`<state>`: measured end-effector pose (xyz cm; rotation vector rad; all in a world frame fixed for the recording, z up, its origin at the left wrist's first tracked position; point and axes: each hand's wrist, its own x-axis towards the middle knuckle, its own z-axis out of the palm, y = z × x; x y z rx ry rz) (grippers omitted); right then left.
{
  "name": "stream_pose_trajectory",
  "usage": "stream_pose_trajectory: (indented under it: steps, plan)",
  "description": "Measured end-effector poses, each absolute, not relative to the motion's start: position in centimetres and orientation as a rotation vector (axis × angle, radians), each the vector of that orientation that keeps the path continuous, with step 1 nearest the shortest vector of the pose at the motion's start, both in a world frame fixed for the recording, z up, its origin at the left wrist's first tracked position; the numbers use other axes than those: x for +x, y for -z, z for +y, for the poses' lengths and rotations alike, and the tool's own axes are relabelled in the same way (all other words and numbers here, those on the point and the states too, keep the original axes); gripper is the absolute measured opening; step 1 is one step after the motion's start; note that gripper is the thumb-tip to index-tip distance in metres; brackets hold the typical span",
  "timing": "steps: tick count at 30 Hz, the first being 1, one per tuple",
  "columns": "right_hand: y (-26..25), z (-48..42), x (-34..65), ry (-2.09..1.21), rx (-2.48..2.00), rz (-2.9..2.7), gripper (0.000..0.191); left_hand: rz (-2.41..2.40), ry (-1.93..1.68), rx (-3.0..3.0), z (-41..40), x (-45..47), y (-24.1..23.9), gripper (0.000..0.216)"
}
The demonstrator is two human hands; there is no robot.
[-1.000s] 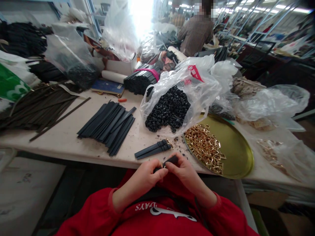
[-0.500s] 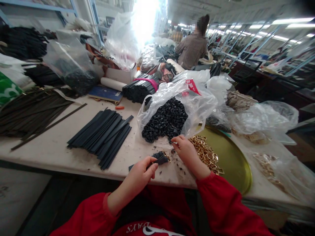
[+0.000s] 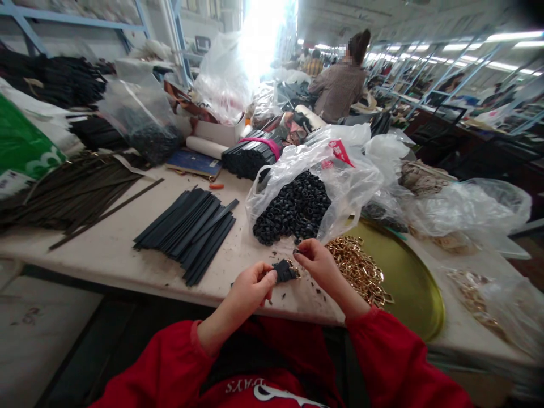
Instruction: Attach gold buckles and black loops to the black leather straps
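My left hand point(image 3: 253, 286) is closed around black strap pieces point(image 3: 284, 271) with gold metal rings at their right end. Close by on the right, my right hand point(image 3: 318, 265) pinches a small black loop point(image 3: 296, 251) between thumb and fingertips, apart from the straps. Just beyond it, a clear plastic bag point(image 3: 352, 175) lies open with a heap of black loops point(image 3: 293, 209) in its mouth. Gold rectangular rings point(image 3: 361, 269) are piled beside my right wrist, on a round gold tray point(image 3: 420, 289). A stack of black strips point(image 3: 187, 229) lies to the left.
Brown strips point(image 3: 80, 192) cover the table's left side, near a green bag point(image 3: 25, 141). A blue notebook point(image 3: 195, 163) and a bundle of black strips point(image 3: 246, 157) with a pink tie lie behind. More plastic bags point(image 3: 471, 207) stand right. A person point(image 3: 340, 88) is farther back.
My right hand has come slightly down and nearer the straps, the small loop now showing in its pinch. My left hand still grips the straps. The whole view has shifted a little.
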<state>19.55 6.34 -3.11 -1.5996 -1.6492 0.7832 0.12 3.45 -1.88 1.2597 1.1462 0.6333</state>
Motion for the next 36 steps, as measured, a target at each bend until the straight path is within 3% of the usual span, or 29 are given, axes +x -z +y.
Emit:
stream_pose_trajectory:
  steps: [4, 9, 21, 28, 32, 36]
  plan:
    - [1.4, 3.8, 16.9, -1.410, -1.341, -1.072, 0.026, 1.196, -0.745, 1.373, 3.0, 0.1, 1.5, 0.027]
    - [0.5, 1.8, 15.5, -1.681, -1.161, -0.673, 0.027, 1.295, -0.810, 1.566, 2.0, -0.2, 0.8, 0.025]
    - [1.3, 0.0, 14.1, -1.686, -0.968, -0.364, 0.020, 1.466, -0.828, 1.687, 0.4, 0.1, 0.8, 0.021]
    - [2.9, -0.3, 14.5, -1.547, -1.119, -0.588, 0.021, 1.292, -0.701, 1.509, -0.1, -0.3, 0.5, 0.020]
    - [3.6, 0.1, 14.8, -1.640, -1.134, -0.585, 0.032, 1.329, -0.713, 1.415, -0.1, 0.0, 0.6, 0.019]
    - [2.7, -0.4, 14.3, -1.757, -1.097, -0.471, 0.030, 1.376, -0.768, 1.418, -0.3, 0.4, 1.0, 0.019]
